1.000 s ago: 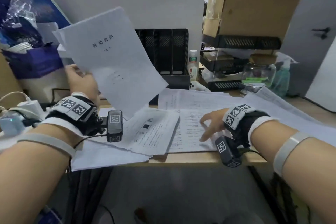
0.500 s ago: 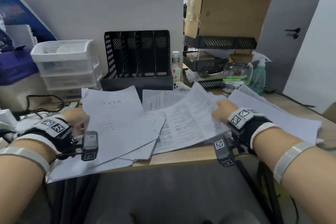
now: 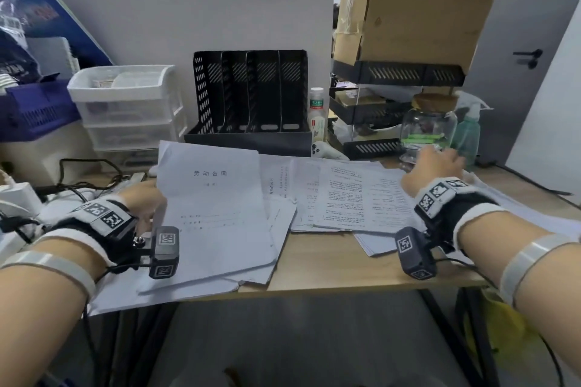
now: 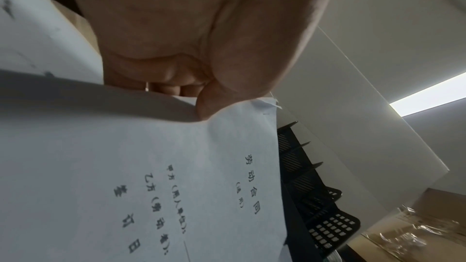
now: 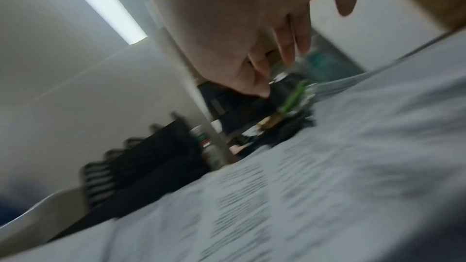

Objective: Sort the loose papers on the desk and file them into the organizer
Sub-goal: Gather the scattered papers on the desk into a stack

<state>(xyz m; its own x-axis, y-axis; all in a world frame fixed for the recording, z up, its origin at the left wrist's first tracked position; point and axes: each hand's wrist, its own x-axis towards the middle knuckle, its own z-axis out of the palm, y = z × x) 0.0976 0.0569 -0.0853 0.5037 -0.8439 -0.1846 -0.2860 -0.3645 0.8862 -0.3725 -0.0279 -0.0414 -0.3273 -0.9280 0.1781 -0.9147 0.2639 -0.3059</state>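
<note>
A titled cover sheet (image 3: 217, 214) lies on the left of the desk on top of other sheets; my left hand (image 3: 144, 201) pinches its left edge, thumb on top in the left wrist view (image 4: 209, 105). Printed pages (image 3: 349, 195) are spread over the middle and right of the desk. My right hand (image 3: 437, 166) hovers over their far right part with fingers loosely spread, holding nothing; the right wrist view (image 5: 277, 51) is blurred. The black slotted organizer (image 3: 251, 104) stands against the wall, its slots holding no paper.
White plastic drawers (image 3: 125, 104) stand left of the organizer. A small bottle (image 3: 317, 113), a glass jar (image 3: 429, 129) and a green spray bottle (image 3: 468, 132) crowd the back right. A cardboard box (image 3: 418, 0) sits on black trays. Cables (image 3: 78, 179) lie at the left.
My left hand lowered the cover sheet from the air onto the desk's left stack. My right hand moved from the middle pages to the far right, near the jar.
</note>
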